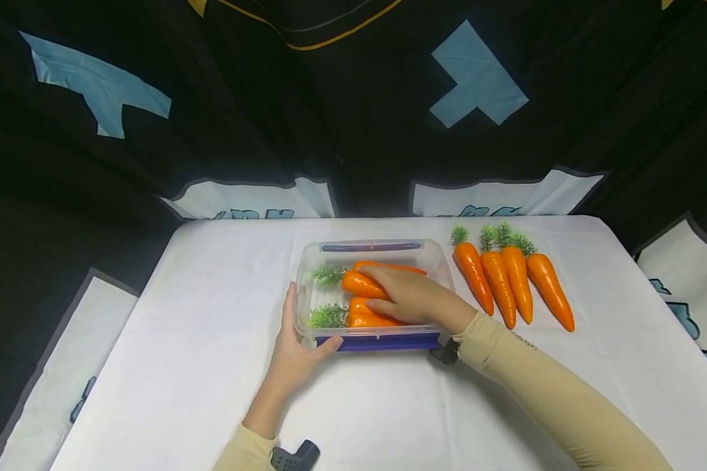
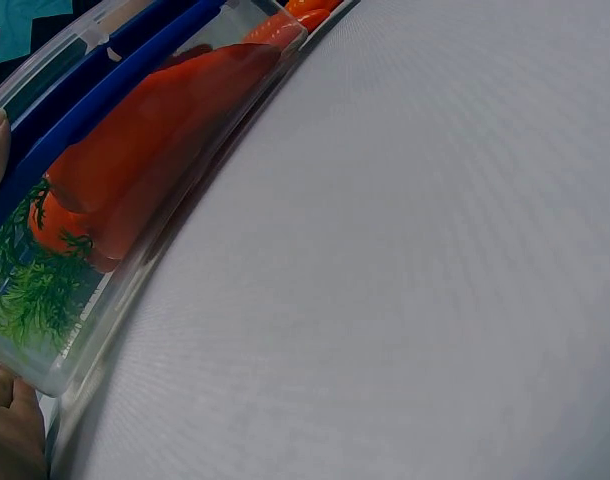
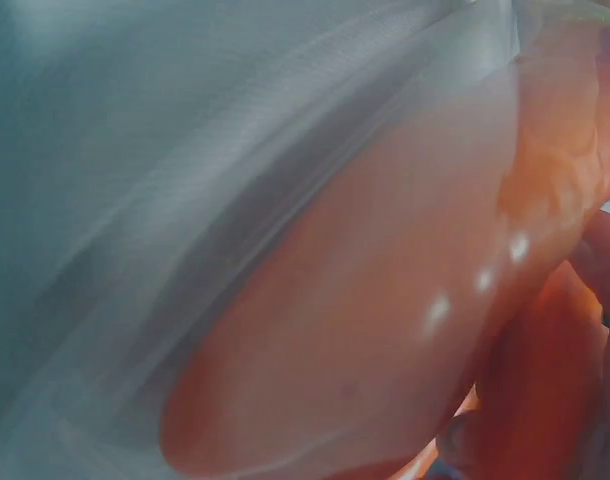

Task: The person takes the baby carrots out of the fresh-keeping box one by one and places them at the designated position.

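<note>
A clear plastic food container (image 1: 442,258) with blue latches sits on the white table and has several orange carrots with green tops inside. My left hand (image 1: 294,358) holds its front left corner, fingers along the left side and thumb by the front rim. Reaching in from the right, my right hand (image 1: 418,296) grips a carrot (image 1: 358,284) between fingers and thumb. Nearer the front wall lies another carrot (image 1: 366,316), also seen through the plastic in the left wrist view. A carrot (image 1: 412,268) shows behind the fingers. The right wrist view is mostly blurred plastic and a carrot (image 3: 365,300).
Right of the container, several loose carrots (image 1: 497,281) lie side by side on the white-covered table (image 1: 212,307), tops toward the back. A dark patterned cloth (image 1: 359,131) hangs beyond the table's far edge.
</note>
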